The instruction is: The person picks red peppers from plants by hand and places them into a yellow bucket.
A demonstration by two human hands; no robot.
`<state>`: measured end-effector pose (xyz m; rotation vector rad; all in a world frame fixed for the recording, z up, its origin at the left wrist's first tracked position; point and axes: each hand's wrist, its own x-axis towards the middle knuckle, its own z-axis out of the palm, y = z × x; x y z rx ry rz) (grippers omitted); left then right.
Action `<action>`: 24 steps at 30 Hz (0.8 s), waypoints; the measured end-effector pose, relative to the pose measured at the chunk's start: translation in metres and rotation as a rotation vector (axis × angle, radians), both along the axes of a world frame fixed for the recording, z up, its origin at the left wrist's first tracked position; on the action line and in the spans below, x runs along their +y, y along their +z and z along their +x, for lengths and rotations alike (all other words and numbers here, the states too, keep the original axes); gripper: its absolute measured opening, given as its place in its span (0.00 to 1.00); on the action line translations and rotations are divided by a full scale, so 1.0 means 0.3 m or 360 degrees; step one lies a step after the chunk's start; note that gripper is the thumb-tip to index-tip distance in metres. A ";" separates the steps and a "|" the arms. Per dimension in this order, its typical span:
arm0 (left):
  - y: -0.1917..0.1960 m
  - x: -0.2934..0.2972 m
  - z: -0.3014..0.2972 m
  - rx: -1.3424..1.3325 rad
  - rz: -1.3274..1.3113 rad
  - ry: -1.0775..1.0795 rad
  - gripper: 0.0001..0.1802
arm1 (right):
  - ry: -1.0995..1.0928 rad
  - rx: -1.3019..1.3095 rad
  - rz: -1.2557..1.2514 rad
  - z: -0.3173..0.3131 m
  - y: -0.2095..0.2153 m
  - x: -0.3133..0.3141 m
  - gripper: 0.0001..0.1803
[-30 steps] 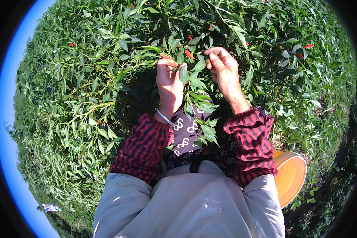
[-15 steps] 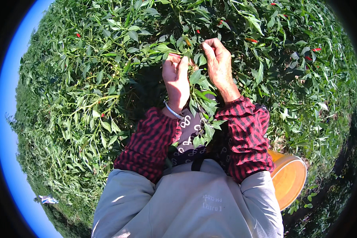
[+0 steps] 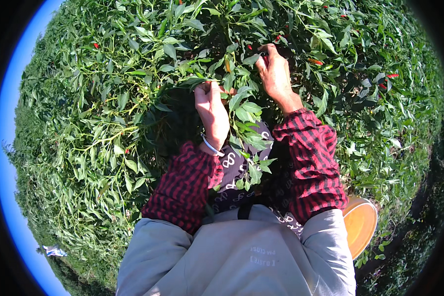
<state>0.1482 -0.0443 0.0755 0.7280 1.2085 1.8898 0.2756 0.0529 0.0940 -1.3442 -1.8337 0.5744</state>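
Note:
My left hand (image 3: 213,113), with a pale band at its wrist, is closed at the fingertips against a leafy chilli plant (image 3: 246,111). Leaves and its own fingers hide what it pinches. To its right and a little farther off, my right hand (image 3: 277,81) has its fingers curled around a red chilli (image 3: 266,59), only part of which shows. Between the hands an orange-green chilli (image 3: 227,65) hangs among the leaves. A small red chilli (image 3: 249,47) shows just beyond the right hand.
Dense chilli plants surround me, with more red chillies (image 3: 315,61) on the right and another chilli (image 3: 96,45) at far left. An orange-yellow bucket (image 3: 362,224) stands tilted by my right leg. A leafy branch hangs over my patterned clothing (image 3: 232,172).
My left hand has drawn slightly nearer and left, and the red chilli at its fingertips no longer shows clearly. My right hand has shifted slightly right, still curled.

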 end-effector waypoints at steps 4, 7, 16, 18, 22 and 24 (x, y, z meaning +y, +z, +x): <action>0.007 -0.022 -0.007 0.0075 0.0147 -0.0179 0.04 | 0.0058 -0.0391 0.0059 -0.065 -0.051 0.092 0.16; -0.052 -0.024 -0.005 0.0461 0.0264 0.0038 0.07 | -0.0125 -0.0150 0.0338 -0.108 -0.117 0.148 0.12; -0.059 0.001 -0.104 0.0191 -0.0403 0.0045 0.19 | 0.0356 0.1574 -0.1188 -0.044 -0.035 0.031 0.15; -0.078 0.016 -0.107 0.0162 -0.0154 -0.0009 0.17 | 0.0351 0.1810 -0.1136 -0.006 -0.022 0.006 0.13; -0.112 0.000 -0.173 0.1509 0.0037 0.0116 0.10 | 0.0035 0.1800 -0.0936 0.052 -0.033 -0.023 0.09; -0.091 -0.012 -0.174 0.2072 0.0131 0.0104 0.10 | -0.0230 0.1316 -0.0354 0.053 -0.057 -0.016 0.10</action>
